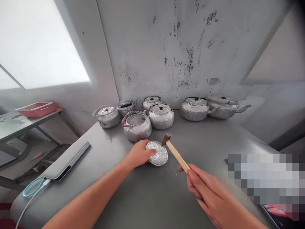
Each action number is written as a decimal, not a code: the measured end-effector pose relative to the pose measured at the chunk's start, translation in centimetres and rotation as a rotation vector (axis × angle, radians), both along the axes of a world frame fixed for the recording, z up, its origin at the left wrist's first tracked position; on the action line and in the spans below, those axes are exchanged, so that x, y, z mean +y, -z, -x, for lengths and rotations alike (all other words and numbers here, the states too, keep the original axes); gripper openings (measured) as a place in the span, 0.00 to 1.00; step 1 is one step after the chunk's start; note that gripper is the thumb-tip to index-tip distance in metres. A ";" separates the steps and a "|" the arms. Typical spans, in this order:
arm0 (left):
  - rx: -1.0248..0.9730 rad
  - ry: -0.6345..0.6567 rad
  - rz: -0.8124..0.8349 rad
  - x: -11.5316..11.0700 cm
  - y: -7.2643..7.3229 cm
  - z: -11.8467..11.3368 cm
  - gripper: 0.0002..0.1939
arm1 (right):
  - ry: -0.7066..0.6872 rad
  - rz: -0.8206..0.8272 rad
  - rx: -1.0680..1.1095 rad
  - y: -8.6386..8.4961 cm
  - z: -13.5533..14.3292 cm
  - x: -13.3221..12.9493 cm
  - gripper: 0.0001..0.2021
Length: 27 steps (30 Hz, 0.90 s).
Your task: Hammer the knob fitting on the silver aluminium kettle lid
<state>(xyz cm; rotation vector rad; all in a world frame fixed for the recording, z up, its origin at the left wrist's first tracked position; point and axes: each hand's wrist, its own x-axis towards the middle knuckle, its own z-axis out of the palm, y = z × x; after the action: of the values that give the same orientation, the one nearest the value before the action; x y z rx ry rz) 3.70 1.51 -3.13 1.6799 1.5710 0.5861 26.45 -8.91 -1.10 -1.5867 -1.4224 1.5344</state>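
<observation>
My left hand (140, 154) grips a round, embossed metal kettle lid (160, 154) by its left edge, thumb on top, tilted toward me over the table. In my right hand (199, 184) is a hammer (177, 156) with a pale wooden handle. Its dark metal head is at the lid's upper right edge; I cannot tell whether they touch. Just behind the lid stands a dented silver kettle (137, 128) without a lid, its handle wrapped in red and green cord.
Several more kettles stand at the back, among them a lidded one (162, 117) and a long-spouted one (222, 108). A white power bank (68, 159) with a cable lies left on the grey table (133, 200). A pink basket (35, 109) sits on a side table. Something blurred lies at right.
</observation>
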 end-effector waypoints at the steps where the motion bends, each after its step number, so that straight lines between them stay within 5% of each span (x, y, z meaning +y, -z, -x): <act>1: 0.000 0.001 -0.001 0.0 0.0 0.0 0.11 | -0.003 -0.006 0.021 0.1 0.0 0.0 0.20; 8: 0.007 0.006 -0.015 0.0 0.2 0.1 0.10 | -0.042 -0.091 -0.014 0.7 -0.1 -0.2 0.21; 13: 0.017 0.005 -0.024 0.0 0.1 0.1 0.11 | -0.018 0.102 -0.065 0.6 0.1 -0.3 0.24; 18: 0.022 0.003 -0.037 0.0 -0.1 0.0 0.09 | -0.026 0.085 -0.065 0.8 0.0 -0.4 0.23; 23: 0.022 0.003 -0.037 -0.1 -0.1 0.0 0.08 | 0.016 -0.166 -0.107 -0.1 0.0 -0.3 0.19; 27: 0.018 0.001 -0.041 0.0 0.0 0.0 0.08 | 0.042 -0.176 -0.173 -0.5 0.0 -0.2 0.18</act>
<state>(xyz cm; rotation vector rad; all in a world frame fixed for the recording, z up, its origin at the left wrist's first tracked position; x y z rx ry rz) 3.71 1.48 -3.12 1.7210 1.5808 0.6084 26.46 -9.15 -0.57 -1.6627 -1.5592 1.2361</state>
